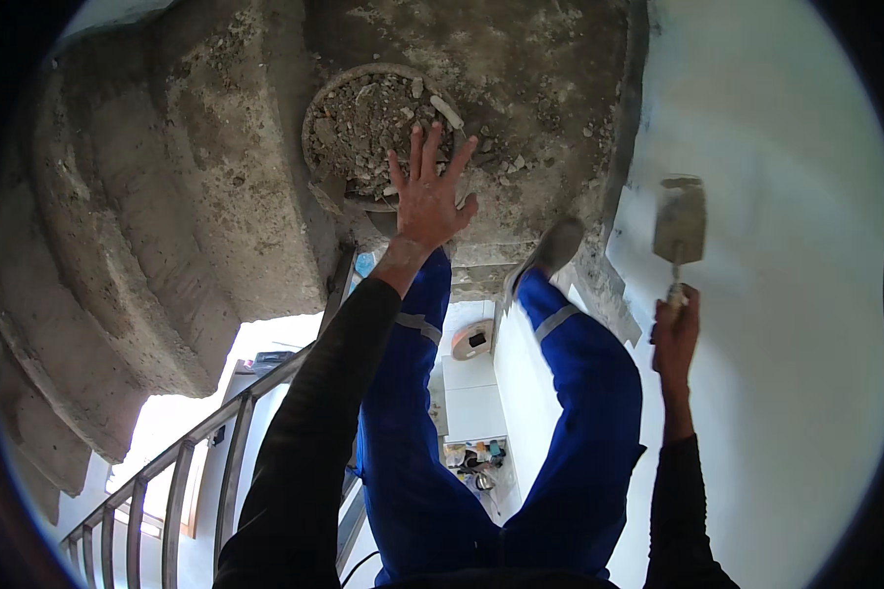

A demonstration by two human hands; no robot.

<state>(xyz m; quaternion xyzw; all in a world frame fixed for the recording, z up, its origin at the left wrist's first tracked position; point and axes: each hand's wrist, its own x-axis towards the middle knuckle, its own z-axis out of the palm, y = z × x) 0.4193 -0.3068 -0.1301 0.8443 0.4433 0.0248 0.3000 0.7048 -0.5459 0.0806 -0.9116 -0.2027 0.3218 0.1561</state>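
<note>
One trowel (680, 221), gripped by its handle, is held blade-forward in the right hand (676, 334) beside the white wall (786, 294); the left hand (430, 208), unclenched, is splayed over a basin (373, 69) of rubble (359, 123).

Passable above the concrete landing (550, 69) at upper centre-right, between rubble-filled tub (378, 70) and masonry trowel (680, 226); blocked by concrete steps (236, 167) at upper left, metal railing (176, 491) at lower left, white wall (786, 294) at right.
</note>
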